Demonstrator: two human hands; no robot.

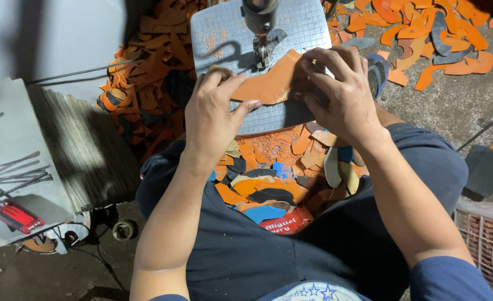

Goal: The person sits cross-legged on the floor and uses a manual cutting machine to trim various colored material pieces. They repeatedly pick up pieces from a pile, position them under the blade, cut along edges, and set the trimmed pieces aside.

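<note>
Here, both hands pinch the orange sheet (271, 83) flat on the grid table (291, 28) — left hand (216, 114) near edge, right hand (338, 92) right end; long axis crosswise, blade (261, 54) just beyond.

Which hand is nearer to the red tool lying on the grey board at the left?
The left hand. It grips the orange sheet's left edge, on the side toward the red tool; the right hand holds the sheet's right end, farther away.
</note>
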